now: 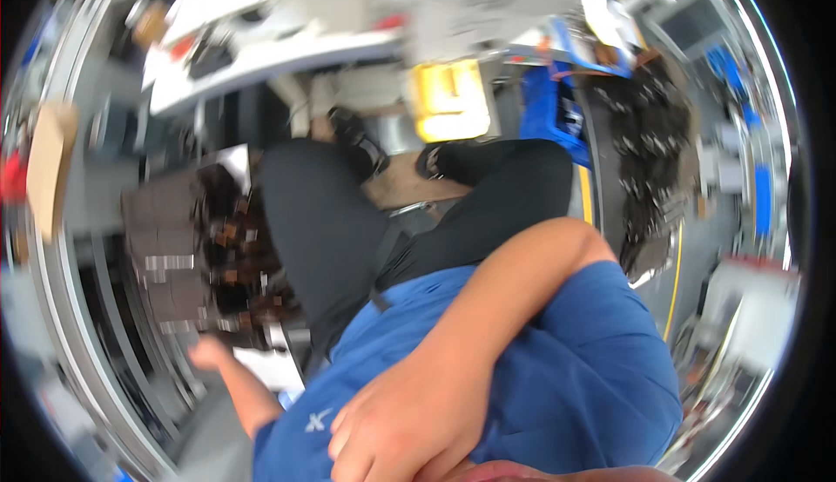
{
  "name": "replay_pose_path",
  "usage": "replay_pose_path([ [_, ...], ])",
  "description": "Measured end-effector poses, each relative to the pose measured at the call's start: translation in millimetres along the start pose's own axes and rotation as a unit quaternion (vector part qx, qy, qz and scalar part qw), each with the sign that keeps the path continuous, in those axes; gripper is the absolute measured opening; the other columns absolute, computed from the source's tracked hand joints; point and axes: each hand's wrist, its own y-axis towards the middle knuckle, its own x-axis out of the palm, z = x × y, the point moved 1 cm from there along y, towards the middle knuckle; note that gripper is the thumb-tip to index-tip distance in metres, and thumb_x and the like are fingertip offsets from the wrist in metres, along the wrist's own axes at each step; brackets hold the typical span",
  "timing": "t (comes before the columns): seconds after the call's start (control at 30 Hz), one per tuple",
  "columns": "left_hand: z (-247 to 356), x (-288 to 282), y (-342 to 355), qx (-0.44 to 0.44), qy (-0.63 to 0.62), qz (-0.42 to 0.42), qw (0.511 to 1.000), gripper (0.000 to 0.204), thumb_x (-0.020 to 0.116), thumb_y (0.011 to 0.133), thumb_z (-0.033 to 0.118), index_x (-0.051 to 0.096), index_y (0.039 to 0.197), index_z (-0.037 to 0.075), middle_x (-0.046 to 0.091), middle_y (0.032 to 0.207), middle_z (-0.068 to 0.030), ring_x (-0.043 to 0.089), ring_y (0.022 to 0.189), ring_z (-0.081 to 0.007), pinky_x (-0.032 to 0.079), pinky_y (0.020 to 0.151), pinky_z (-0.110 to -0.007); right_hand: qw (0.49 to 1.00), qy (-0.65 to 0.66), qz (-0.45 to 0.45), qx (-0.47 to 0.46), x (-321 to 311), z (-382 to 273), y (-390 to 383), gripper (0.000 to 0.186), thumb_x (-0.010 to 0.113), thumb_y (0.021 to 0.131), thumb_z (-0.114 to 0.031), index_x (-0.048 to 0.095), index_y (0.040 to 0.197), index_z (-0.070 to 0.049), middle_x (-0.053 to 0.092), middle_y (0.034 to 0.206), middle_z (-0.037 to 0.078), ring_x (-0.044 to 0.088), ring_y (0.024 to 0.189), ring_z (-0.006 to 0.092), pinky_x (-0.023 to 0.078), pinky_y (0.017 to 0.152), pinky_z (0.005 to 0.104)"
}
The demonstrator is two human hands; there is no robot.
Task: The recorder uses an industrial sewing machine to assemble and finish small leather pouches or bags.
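Just below my chin, my right hand (401, 417) rests over the front of my blue shirt (575, 351), its fingers curled in; whatever they may hold is hidden. My left hand (209, 353) reaches out at the lower left, smeared by motion, beside a stack of dark brown pieces (165, 229) and a white sheet or board (261, 369). I am seated in dark trousers (318, 238), with both dark shoes (357, 142) in view.
A white worktable (218, 73) stands ahead, with a bright yellow bin (448, 103) below. At the right are a blue crate (544, 116) and a long rack of dark pieces (640, 160). A cardboard piece (48, 168) stands at far left.
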Motion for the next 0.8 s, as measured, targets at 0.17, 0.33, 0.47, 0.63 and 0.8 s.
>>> replay_pose_path([
  [0.17,184,-60,-20,0.138,-0.041,0.175,0.974,0.043,0.067,0.089,0.018,0.062,0.125,-0.005,0.065,0.121,-0.0231,0.062,0.112,-0.0363,0.048,0.102,-0.047,0.998,0.036,0.049,0.018,-12,-28,-2,0.023,0.062,0.093,-0.018,0.062,0.091,0.005,0.061,0.088,0.026,0.057,0.085,0.0459,0.046,0.076,0.0504],
  [0.33,380,-60,-110,0.330,-0.263,-0.043,0.906,0.036,0.062,0.099,0.017,0.058,0.127,-0.005,0.059,0.127,-0.0199,0.058,0.117,-0.0289,0.047,0.102,-0.038,0.998,-0.048,-0.014,0.041,-21,-56,-25,0.026,0.063,0.094,-0.020,0.061,0.091,0.006,0.061,0.090,0.029,0.058,0.086,0.0464,0.046,0.075,0.0498],
  [0.47,456,28,-184,0.452,-0.238,-0.372,0.775,0.033,0.064,0.096,0.016,0.062,0.123,-0.005,0.069,0.113,-0.0167,0.065,0.103,-0.0245,0.050,0.095,-0.036,0.988,-0.130,-0.041,0.077,-29,-79,-40,0.030,0.064,0.094,-0.024,0.063,0.095,0.006,0.062,0.092,0.032,0.059,0.087,0.0453,0.047,0.076,0.0496],
  [0.63,484,64,-293,0.464,-0.069,-0.692,0.549,0.046,0.070,0.094,0.023,0.061,0.131,-0.002,0.071,0.113,-0.0210,0.070,0.103,-0.0255,0.054,0.089,-0.035,0.988,-0.113,-0.015,0.104,-35,-104,-60,0.037,0.066,0.094,-0.030,0.065,0.101,0.006,0.062,0.095,0.034,0.062,0.088,0.0437,0.047,0.078,0.0503],
  [0.8,483,70,-308,0.642,0.152,-0.615,0.431,0.045,0.070,0.090,0.035,0.068,0.123,0.004,0.072,0.107,-0.0221,0.069,0.104,-0.0383,0.054,0.090,-0.044,0.827,-0.453,0.265,0.202,-91,-191,-129,0.016,0.069,0.090,-0.022,0.067,0.082,-0.009,0.066,0.080,0.008,0.064,0.073,0.0266,0.052,0.067,0.0363],
])
